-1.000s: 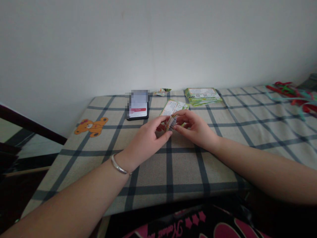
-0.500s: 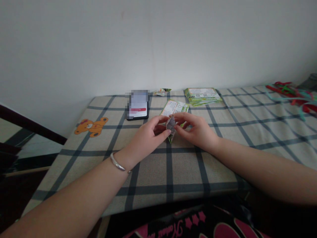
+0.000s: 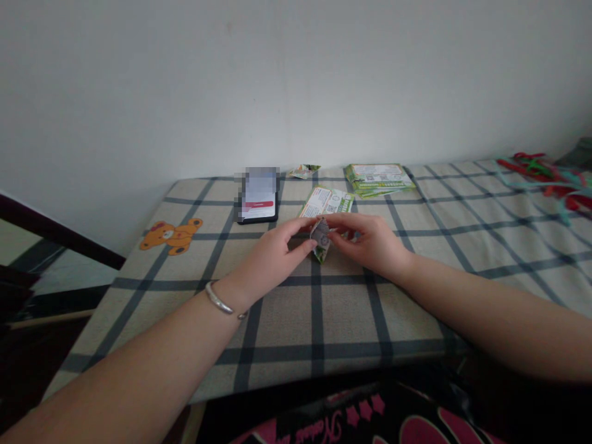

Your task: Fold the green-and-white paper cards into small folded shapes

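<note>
A small folded piece of printed paper [image 3: 320, 237] is pinched between both hands just above the checked tablecloth [image 3: 324, 308]. My left hand [image 3: 272, 256], with a silver bangle on its wrist, grips the paper's left side with thumb and fingers. My right hand [image 3: 367, 242] pinches its right side from the other direction. Just behind the hands lies a flat green and white printed leaflet [image 3: 327, 201].
A phone [image 3: 258, 196] with a lit screen lies at the back left. A stack of green leaflets [image 3: 377, 177] and a small folded scrap [image 3: 304, 171] sit by the wall. Red and teal ribbons [image 3: 550, 176] lie at the far right. An orange bear print [image 3: 171, 235] marks the cloth.
The folded paper has been turned from a tilted edge-on position to a more upright pointed shape between the fingers. Both hands stay in the same place.
</note>
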`<action>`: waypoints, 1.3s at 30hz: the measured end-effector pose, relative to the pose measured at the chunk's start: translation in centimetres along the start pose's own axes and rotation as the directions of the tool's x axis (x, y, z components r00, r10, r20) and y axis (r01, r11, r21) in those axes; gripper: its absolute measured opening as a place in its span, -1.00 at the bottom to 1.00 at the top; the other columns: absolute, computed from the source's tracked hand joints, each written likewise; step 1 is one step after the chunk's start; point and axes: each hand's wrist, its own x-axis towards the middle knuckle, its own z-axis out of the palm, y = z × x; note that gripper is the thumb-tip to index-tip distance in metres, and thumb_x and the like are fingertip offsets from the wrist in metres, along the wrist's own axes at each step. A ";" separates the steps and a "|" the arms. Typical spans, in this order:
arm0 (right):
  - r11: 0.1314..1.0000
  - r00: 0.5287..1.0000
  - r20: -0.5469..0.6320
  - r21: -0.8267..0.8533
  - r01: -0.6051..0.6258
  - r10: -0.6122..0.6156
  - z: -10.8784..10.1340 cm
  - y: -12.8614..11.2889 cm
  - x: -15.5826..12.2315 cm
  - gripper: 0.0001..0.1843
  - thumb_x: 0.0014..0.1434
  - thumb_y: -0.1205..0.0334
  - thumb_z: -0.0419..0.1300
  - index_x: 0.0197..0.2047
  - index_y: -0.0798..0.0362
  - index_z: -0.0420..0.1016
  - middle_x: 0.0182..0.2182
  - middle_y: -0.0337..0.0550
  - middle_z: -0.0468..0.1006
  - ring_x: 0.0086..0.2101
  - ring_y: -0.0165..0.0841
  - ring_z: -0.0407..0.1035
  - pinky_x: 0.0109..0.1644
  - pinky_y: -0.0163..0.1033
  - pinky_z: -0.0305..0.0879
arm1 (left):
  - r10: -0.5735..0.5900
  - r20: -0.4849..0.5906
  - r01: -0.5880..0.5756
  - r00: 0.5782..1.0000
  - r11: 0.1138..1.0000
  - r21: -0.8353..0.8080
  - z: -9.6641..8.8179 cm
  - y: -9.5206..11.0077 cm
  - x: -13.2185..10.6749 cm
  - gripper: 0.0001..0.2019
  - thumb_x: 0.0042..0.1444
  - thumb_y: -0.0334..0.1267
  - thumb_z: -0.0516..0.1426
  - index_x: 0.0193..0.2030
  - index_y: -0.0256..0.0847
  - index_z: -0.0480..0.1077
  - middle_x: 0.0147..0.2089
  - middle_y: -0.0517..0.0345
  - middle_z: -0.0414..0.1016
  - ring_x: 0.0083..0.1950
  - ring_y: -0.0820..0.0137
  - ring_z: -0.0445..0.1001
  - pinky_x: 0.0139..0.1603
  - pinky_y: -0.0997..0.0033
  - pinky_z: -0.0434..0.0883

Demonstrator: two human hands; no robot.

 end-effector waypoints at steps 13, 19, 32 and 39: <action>0.991 1.000 0.027 -0.135 0.009 -0.005 -0.2 0.7 0.5 -0.72 0.10 0.40 0.18 -0.11 0.08 0.59 -0.31 -0.15 0.64 -0.37 -0.41 0.47 -0.30 -0.34 0.33 | 0.100 0.044 -0.108 0.994 0.957 0.268 0.0 -0.5 0.0 -0.54 0.19 -0.29 0.15 0.24 -0.14 0.30 0.14 0.07 0.47 0.13 0.29 0.44 0.20 0.20 0.36; 0.986 0.995 0.091 -0.158 0.058 -0.044 -0.5 0.8 0.4 -0.67 0.11 0.44 0.16 -0.05 0.06 0.55 -0.29 -0.17 0.62 -0.33 -0.41 0.46 -0.27 -0.34 0.32 | 0.173 0.092 -0.193 0.981 0.937 0.291 -0.2 -0.6 0.2 -0.57 0.18 -0.34 0.15 0.21 -0.16 0.33 0.15 0.05 0.47 0.16 0.28 0.42 0.23 0.16 0.34; 0.946 0.960 0.215 -0.231 0.227 -0.178 -0.8 1.3 0.3 -0.75 0.17 0.41 0.14 -0.07 0.08 0.49 -0.22 -0.12 0.59 -0.25 -0.38 0.45 -0.19 -0.31 0.32 | 0.216 0.184 -0.268 0.959 0.903 0.337 -0.4 -1.5 0.3 -0.66 0.24 -0.28 0.12 0.16 -0.16 0.39 0.17 0.07 0.46 0.21 0.30 0.38 0.28 0.13 0.29; 0.890 0.951 0.246 -0.368 0.269 -0.186 -0.9 0.7 0.1 -0.78 0.23 0.32 0.14 -0.06 0.09 0.51 -0.28 -0.12 0.61 -0.32 -0.35 0.47 -0.29 -0.28 0.27 | 0.273 0.209 -0.332 0.939 0.878 0.345 -0.6 -1.3 0.3 -0.64 0.25 -0.30 0.11 0.19 -0.11 0.36 0.18 0.08 0.45 0.21 0.31 0.37 0.28 0.10 0.28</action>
